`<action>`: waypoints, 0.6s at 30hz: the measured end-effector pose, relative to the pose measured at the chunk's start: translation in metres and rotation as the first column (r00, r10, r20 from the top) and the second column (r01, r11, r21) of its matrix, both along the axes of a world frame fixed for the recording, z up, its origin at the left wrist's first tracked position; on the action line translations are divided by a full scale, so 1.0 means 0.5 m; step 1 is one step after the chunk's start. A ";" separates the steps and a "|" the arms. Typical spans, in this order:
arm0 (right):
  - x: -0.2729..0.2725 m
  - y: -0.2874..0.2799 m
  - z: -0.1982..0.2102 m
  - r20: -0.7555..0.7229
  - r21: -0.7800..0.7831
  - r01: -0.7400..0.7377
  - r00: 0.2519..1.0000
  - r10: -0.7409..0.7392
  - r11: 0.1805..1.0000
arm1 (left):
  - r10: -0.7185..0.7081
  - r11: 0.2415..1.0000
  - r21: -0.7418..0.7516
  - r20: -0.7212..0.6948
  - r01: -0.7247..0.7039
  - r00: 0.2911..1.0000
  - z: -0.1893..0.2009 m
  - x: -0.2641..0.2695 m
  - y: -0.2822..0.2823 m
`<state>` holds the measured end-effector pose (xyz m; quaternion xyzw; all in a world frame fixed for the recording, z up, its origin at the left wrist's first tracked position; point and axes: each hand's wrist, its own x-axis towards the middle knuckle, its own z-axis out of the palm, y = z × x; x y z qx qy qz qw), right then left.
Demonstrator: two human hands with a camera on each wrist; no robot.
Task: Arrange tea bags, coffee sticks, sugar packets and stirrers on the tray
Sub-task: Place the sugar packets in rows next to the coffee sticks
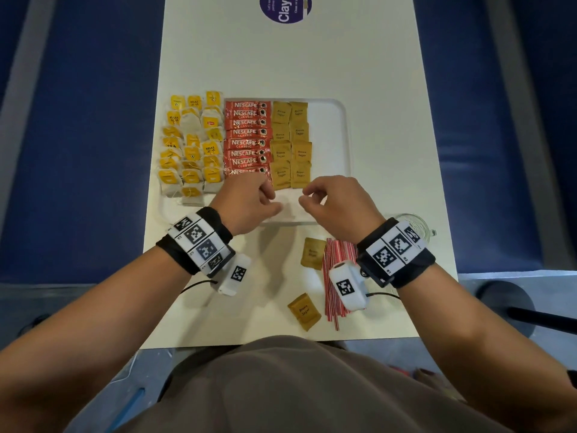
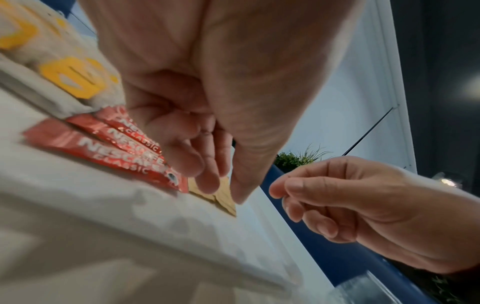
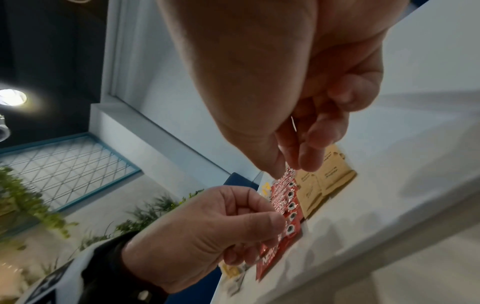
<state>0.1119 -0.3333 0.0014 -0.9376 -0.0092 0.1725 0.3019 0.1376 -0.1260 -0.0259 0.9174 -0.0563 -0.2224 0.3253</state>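
Both hands hovering over the tray, fingers loosely curled, nothing held

left hand point(image 1: 249, 198) and right hand point(image 1: 331, 198) sit just short of the sugar packets point(image 1: 290, 145) on the tray point(image 1: 340, 126); two flat papery packets point(image 1: 312, 253) and thin stiff stirrers point(image 1: 335, 260) wait on the bench behind the right wrist. Super light, so pinch an edge.

"NESCAFÉ CLASSIC" in white on the red coffee sticks point(image 1: 246, 137), legible again in the left wrist view point(image 2: 122, 152). "Brown Sugar" on the tan sugar packets point(image 1: 290, 142), also on a loose sugar packet point(image 1: 304, 311) on the table. "RELAX" and "TEA" on yellow tea bag tags point(image 1: 192, 145). "Clay", cut off, on a purple round sticker point(image 1: 285, 7).
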 end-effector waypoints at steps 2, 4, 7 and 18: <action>-0.022 -0.007 0.004 -0.015 -0.020 -0.050 0.999 0.049 0.999 | -0.012 1.000 0.008 -0.001 0.012 1.000 0.002 -0.031 0.007; -0.044 -0.013 0.003 -0.010 -0.060 -0.117 0.993 0.117 0.991 | -0.025 0.999 0.025 -0.006 0.025 1.000 0.002 -0.065 0.010; -0.076 -0.018 -0.003 -0.036 -0.134 -0.217 0.976 0.214 0.967 | -0.040 0.999 0.020 -0.027 0.040 0.999 -0.002 -0.120 0.010; -0.152 -0.018 -0.067 -0.095 -0.317 -0.295 0.955 0.280 0.901 | -0.252 0.963 0.059 -0.144 0.263 0.957 -0.041 -0.267 -0.033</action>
